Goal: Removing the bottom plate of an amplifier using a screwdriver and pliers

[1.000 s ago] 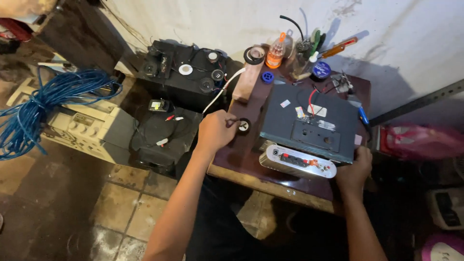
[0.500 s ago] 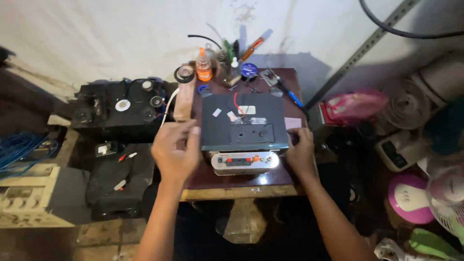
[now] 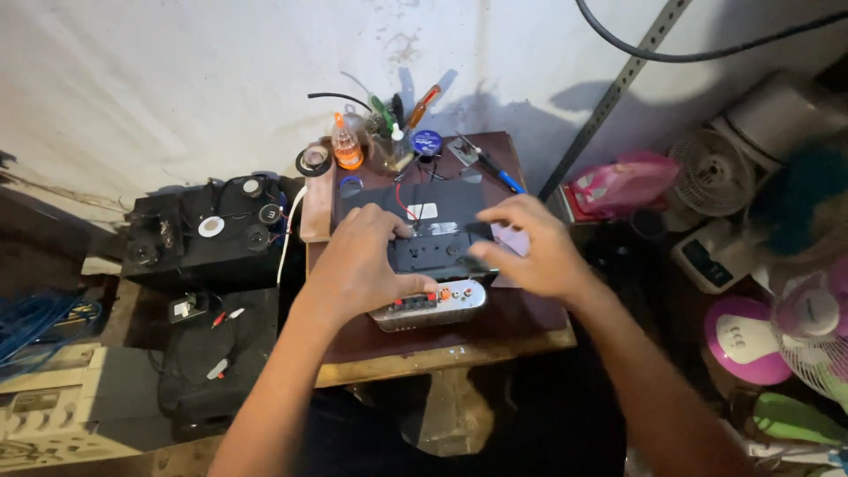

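A dark flat electronic unit [image 3: 424, 210] with a silver front panel [image 3: 442, 307] of small knobs lies on a small brown wooden table [image 3: 539, 327]. My left hand [image 3: 362, 265] rests palm down on the unit's left part, thumb along the silver panel. My right hand [image 3: 534, 247] hovers over the unit's right edge, fingers spread and pointing left, touching its top. A red wire [image 3: 402, 205] runs across the unit's lid.
At the table's back stand an orange bottle [image 3: 346, 148], a tape roll [image 3: 314, 161], a jar of screwdrivers [image 3: 399, 124] and a blue-handled tool [image 3: 499, 175]. Black speaker boxes [image 3: 208, 234] sit left, fans [image 3: 715, 172] and a pink appliance [image 3: 618, 181] right.
Both hands moved onto the top of the unit from its sides. The view shifted right and closer to the table.
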